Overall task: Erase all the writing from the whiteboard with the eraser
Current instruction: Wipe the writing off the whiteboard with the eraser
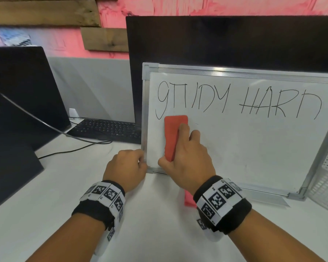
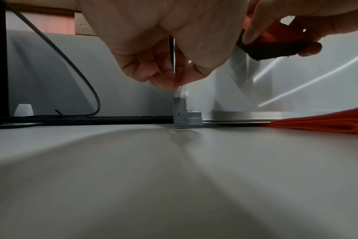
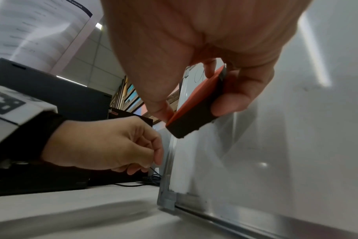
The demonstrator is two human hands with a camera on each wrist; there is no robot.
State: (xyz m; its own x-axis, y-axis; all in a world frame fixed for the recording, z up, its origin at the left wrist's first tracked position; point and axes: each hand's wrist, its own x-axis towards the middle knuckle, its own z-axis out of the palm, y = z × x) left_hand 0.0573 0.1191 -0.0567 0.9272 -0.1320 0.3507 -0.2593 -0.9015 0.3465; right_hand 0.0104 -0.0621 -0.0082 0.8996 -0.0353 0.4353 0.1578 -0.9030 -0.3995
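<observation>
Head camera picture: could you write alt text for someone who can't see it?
A person's right hand holds a red eraser on a whiteboard, just below the handwritten "STUDY HARD". Their left hand grips the board's lower left frame edge.

Legible text: one hand-lettered phrase

Whiteboard (image 1: 254, 148): "STUDY HARD" in thin black marker capitals across the upper part, the S resembling a 9. Wristbands (image 1: 219, 198): square black-and-white coded markers, no readable characters.
</observation>
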